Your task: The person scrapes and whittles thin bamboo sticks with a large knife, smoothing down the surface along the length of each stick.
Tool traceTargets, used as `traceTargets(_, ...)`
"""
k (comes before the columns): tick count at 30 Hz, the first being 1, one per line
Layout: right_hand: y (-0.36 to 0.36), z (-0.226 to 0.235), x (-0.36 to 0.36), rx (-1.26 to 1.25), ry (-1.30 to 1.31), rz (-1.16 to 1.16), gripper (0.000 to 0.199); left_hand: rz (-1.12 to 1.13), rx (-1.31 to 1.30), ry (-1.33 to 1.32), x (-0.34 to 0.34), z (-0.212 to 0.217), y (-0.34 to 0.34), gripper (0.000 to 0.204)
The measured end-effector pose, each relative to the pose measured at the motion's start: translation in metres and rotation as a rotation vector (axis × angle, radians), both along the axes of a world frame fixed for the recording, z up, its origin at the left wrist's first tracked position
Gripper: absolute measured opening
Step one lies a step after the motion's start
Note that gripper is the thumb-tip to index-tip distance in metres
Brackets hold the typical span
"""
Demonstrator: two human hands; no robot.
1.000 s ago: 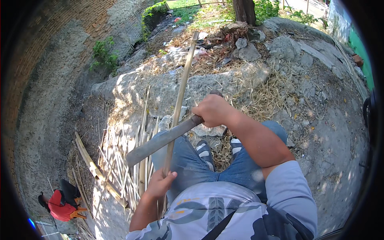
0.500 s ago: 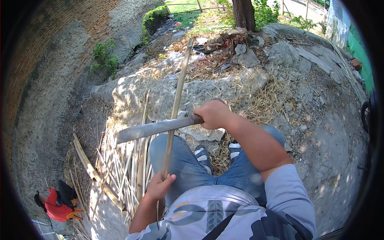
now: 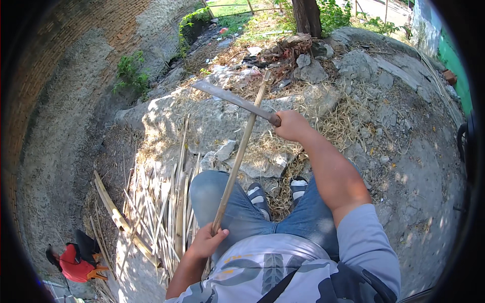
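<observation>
My left hand (image 3: 205, 241) is closed round the lower end of a long bamboo strip (image 3: 237, 160), which slants up and away over my left knee. In my right hand (image 3: 293, 125) is the handle of a machete (image 3: 235, 100). Its broad grey blade points to the upper left and crosses the strip near the far end. Whether the edge bites into the bamboo cannot be made out. Below my left knee a pile of split bamboo strips (image 3: 161, 207) lies on the ground.
A thicker split bamboo piece (image 3: 118, 219) lies left of the pile. Broken concrete (image 3: 225, 150) and dry shavings (image 3: 318, 121) lie ahead of my sandalled feet. A tree trunk (image 3: 307, 17) rises at the far side. At lower left a person in red (image 3: 76, 262) sits on an orange stool.
My right hand has pushed the machete away along the strip, toward its far end, and the blade now tilts upward. The strip's far end has swung right and down.
</observation>
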State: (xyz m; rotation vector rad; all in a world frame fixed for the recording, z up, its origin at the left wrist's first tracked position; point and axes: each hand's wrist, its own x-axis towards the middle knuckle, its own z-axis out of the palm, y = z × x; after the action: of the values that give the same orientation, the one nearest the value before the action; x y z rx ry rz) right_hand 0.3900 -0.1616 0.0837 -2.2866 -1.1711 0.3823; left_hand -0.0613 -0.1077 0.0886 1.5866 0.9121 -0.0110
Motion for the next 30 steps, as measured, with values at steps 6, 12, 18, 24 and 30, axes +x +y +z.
traceTargets(6,-0.001,0.036,-0.041,-0.039,-0.225,0.247,0.020,-0.005,0.034,-0.037,0.009,0.006,0.000,0.025)
traceTargets(12,0.003,0.041,-0.064,0.095,-0.432,0.573,0.020,-0.005,0.008,-0.088,0.013,0.009,0.001,0.027)
traceTargets(18,-0.004,0.024,-0.024,0.097,-0.208,0.290,0.023,0.054,-0.274,-0.132,0.009,0.011,0.002,0.029)
traceTargets(24,-0.007,0.023,-0.020,0.089,-0.153,0.203,0.021,0.106,-0.329,-0.155,0.010,0.012,0.002,0.028)
traceTargets(30,0.003,0.025,-0.047,0.280,-0.278,0.421,0.016,0.088,-0.311,-0.169,0.013,0.010,0.005,0.028)
